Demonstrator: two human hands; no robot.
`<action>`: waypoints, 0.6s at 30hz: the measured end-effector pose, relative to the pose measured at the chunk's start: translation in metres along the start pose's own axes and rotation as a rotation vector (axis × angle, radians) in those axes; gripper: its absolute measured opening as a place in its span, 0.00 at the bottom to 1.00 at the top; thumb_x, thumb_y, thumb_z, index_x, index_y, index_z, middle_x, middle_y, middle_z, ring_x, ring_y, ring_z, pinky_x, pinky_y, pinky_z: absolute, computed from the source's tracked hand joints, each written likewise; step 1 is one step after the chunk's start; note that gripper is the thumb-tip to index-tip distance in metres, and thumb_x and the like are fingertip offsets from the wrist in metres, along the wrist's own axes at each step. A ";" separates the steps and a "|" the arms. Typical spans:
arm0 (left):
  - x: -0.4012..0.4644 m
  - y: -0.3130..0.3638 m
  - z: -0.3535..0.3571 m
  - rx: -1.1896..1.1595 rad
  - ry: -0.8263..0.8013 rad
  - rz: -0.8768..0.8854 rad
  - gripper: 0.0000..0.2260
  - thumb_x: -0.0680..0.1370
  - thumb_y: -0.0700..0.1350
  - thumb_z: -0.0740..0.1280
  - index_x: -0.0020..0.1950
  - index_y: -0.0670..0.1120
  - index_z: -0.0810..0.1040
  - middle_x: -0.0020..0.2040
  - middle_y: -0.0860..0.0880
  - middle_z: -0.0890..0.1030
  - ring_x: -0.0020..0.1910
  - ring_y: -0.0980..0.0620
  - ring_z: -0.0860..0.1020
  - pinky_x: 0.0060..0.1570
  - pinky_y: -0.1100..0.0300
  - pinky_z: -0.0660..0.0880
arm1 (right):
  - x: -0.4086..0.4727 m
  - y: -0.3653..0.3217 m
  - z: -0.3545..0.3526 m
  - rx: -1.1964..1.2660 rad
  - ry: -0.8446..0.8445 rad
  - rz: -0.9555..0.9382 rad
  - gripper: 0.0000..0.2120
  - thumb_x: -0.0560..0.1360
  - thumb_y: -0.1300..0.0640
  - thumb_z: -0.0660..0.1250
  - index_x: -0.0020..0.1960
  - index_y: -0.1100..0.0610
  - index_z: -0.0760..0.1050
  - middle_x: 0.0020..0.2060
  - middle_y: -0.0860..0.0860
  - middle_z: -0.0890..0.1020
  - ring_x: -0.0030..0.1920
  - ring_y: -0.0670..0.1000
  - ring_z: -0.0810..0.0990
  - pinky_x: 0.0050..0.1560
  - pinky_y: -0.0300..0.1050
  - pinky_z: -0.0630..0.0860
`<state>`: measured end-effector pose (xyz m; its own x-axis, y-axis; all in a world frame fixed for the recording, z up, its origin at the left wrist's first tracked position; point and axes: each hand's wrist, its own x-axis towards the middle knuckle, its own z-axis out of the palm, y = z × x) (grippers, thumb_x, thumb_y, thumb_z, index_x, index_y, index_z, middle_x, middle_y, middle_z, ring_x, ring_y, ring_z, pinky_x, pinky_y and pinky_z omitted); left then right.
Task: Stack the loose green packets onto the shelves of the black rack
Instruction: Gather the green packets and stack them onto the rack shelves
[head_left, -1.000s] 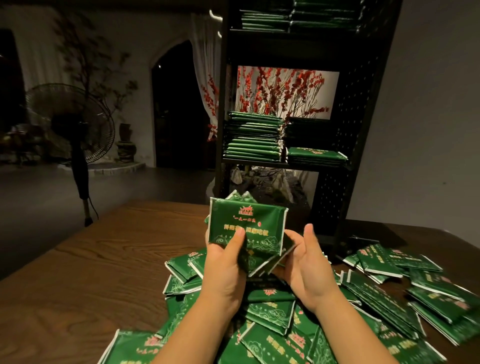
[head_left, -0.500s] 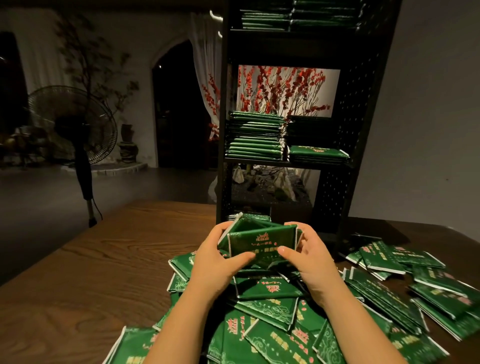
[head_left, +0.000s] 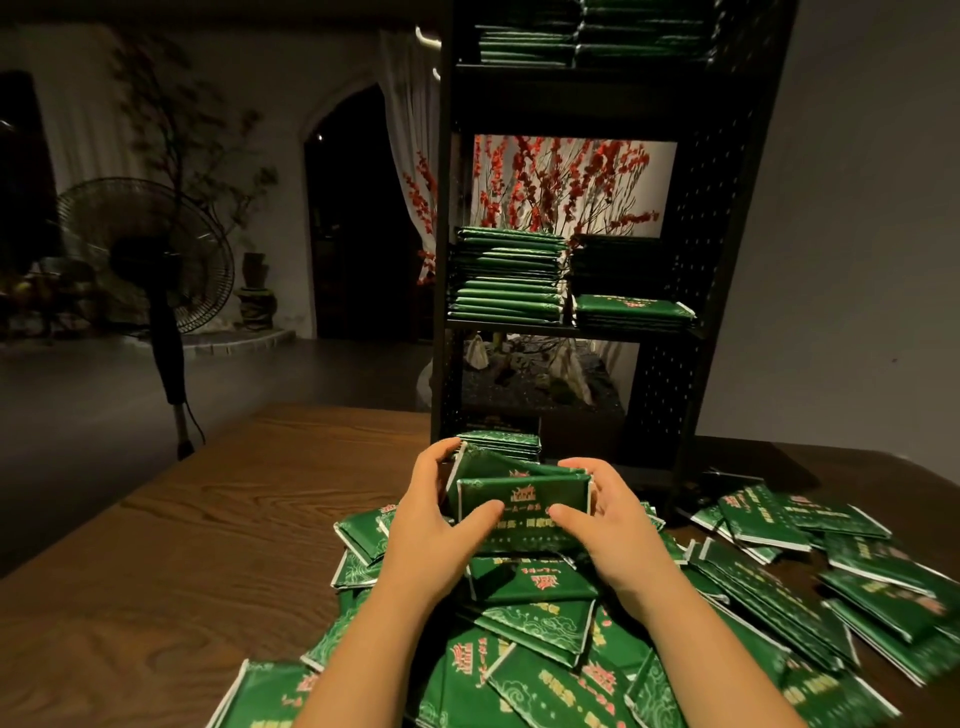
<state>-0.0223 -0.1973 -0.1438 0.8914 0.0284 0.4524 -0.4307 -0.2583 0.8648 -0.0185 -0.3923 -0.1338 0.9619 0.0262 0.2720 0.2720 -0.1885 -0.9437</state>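
Both hands, the left hand (head_left: 426, 512) and the right hand (head_left: 605, 512), have lowered and squared the small bundle of packets (head_left: 522, 501) they clamp between them, now level above the heap (head_left: 540, 623), ready for the rack (head_left: 717, 270) at twelve o'clock.

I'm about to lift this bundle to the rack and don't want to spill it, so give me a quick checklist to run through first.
1. Left hand grips the bundle of packets: ok.
2. Right hand grips its other end: ok.
3. Bundle edges squared: not ok, the rear packets sit askew.
4. Room on the middle shelf: ok, space above the short right stack.
5. Bottom shelf stack: low, room on top, ok.
6. Number of packets in the bundle: cannot tell.
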 end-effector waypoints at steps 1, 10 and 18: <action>0.000 0.001 0.001 -0.021 0.011 -0.004 0.28 0.73 0.48 0.73 0.70 0.60 0.65 0.61 0.60 0.77 0.56 0.65 0.78 0.56 0.57 0.78 | 0.000 -0.002 -0.001 0.051 0.003 0.007 0.20 0.75 0.65 0.69 0.59 0.45 0.73 0.56 0.54 0.81 0.53 0.49 0.82 0.56 0.53 0.80; -0.005 0.014 0.005 -0.005 -0.043 -0.084 0.31 0.69 0.46 0.61 0.67 0.69 0.57 0.50 0.59 0.78 0.43 0.44 0.78 0.48 0.41 0.77 | -0.005 -0.007 0.005 -0.111 -0.079 0.012 0.25 0.76 0.60 0.70 0.67 0.43 0.67 0.61 0.43 0.73 0.64 0.43 0.70 0.66 0.43 0.69; -0.004 0.015 0.008 -0.032 -0.087 -0.096 0.32 0.76 0.36 0.62 0.68 0.67 0.55 0.55 0.55 0.78 0.41 0.55 0.81 0.46 0.52 0.81 | -0.006 -0.009 0.003 -0.195 -0.031 0.028 0.24 0.76 0.61 0.68 0.66 0.44 0.65 0.59 0.42 0.73 0.56 0.39 0.73 0.51 0.32 0.71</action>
<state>-0.0315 -0.2094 -0.1349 0.9370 -0.0324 0.3477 -0.3457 -0.2279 0.9103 -0.0268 -0.3879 -0.1279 0.9702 0.0479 0.2375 0.2378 -0.3757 -0.8957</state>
